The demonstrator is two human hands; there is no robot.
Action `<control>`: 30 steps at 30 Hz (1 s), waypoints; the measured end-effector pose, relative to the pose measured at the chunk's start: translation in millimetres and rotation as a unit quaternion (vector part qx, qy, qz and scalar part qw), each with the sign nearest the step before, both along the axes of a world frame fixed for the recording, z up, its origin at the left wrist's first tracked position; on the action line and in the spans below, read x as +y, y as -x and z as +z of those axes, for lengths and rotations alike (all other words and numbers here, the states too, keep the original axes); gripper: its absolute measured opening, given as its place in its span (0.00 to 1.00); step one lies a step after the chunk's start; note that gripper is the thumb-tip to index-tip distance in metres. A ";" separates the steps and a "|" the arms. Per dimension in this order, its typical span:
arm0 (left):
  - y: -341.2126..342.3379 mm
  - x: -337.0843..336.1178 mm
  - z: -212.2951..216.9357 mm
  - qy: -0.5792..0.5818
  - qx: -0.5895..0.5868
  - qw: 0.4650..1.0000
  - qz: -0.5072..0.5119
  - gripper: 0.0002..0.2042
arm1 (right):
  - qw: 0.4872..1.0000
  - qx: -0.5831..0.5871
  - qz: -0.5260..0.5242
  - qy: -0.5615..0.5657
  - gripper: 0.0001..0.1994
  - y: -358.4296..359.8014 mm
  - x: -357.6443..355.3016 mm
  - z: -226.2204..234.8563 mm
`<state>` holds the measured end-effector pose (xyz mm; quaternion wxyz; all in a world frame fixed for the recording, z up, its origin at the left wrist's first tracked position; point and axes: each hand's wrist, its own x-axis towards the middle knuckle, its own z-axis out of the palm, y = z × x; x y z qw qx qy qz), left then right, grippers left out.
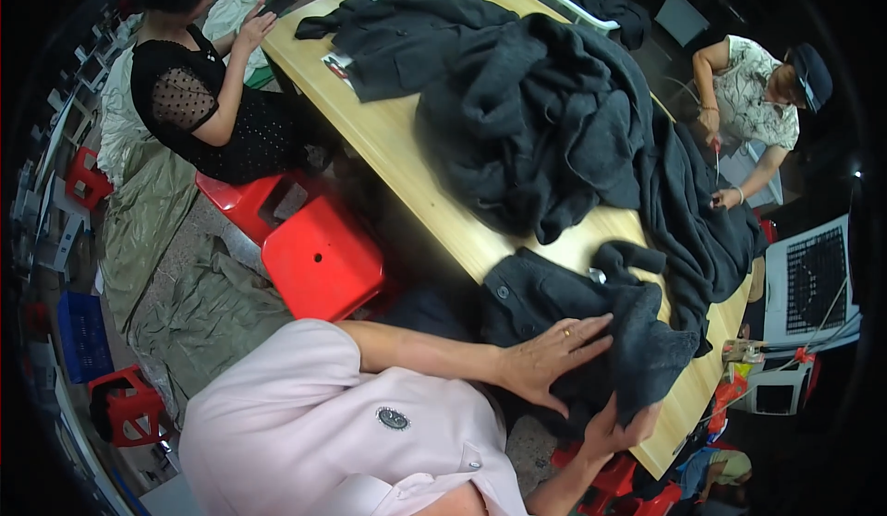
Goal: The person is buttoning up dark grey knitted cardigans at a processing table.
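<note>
A dark grey garment (pixel 536 292) with buttons lies at the near end of the table, partly over its edge. My left hand (pixel 554 359) rests flat on it with fingers stretched and thumb apart; a ring is on one finger. Beside it, my right hand (pixel 621 431) grips the garment's lower edge, with most fingers hidden by a raised fold of cloth (pixel 651 359). A small shiny object (pixel 597 276) sits by the cloth above my hands; its kind is unclear.
Dark garments (pixel 545 119) are heaped on the pale wooden table (pixel 397 160). One person (pixel 222 91) sits at the left; another (pixel 758 100) works at the right with a red-handled tool (pixel 716 151). Red stools (pixel 323 262) stand left of the table. Greenish cloth (pixel 208 313) covers the floor.
</note>
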<state>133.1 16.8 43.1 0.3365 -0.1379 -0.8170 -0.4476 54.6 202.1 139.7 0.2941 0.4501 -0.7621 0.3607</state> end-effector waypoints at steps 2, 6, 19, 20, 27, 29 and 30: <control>-15.2 -11.6 19.2 -0.031 0.005 0.999 -0.027 0.65 | 0.988 0.100 0.117 -0.015 0.21 -22.8 -22.6 39.7; -50.3 -54.4 42.9 -0.045 0.033 0.998 -0.023 0.52 | 0.954 0.114 0.276 -0.035 0.28 -53.7 -101.9 102.1; -166.0 -247.2 151.8 -0.502 0.311 0.778 0.214 0.17 | 0.922 -0.091 0.364 -0.093 0.48 -31.1 -282.0 56.6; -167.1 -274.5 161.1 -0.453 0.363 0.769 0.268 0.15 | 0.941 -0.101 0.301 -0.119 0.46 -16.7 -277.7 41.5; -115.1 -552.9 240.3 0.198 0.248 0.771 0.552 0.20 | 0.983 -0.160 0.030 -0.079 0.36 67.1 -277.4 -30.7; -70.8 -623.3 243.4 0.185 0.051 0.767 0.613 0.29 | 0.988 -0.136 0.025 -0.074 0.36 79.1 -287.8 -38.9; -50.6 -645.4 231.4 0.213 -0.036 0.746 0.630 0.32 | 0.990 -0.121 0.024 -0.069 0.37 83.5 -293.8 -42.8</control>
